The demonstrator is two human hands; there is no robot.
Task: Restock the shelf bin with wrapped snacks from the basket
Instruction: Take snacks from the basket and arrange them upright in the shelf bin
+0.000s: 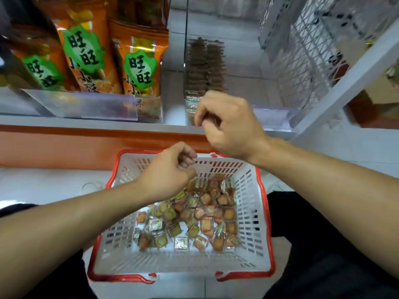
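A white basket (pixel 252 214) with a red rim sits on the floor below me, with several small wrapped snacks (pixel 194 216) loose in its bottom. On the shelf above stands a clear bin (pixel 272 117) holding rows of brown wrapped snacks (pixel 205 65). My right hand (pixel 228 124) is at the bin's front edge, fingers curled round a brown wrapped snack. My left hand (pixel 168 171) hovers over the basket's far side with fingers curled; whether it holds a snack is hidden.
Orange snack bags (pixel 138 59) with green labels fill the shelf section to the left, behind a clear front strip (pixel 86 106). A white mesh shelf panel (pixel 302 50) rises at the right. An orange shelf edge (pixel 75 145) runs just behind the basket.
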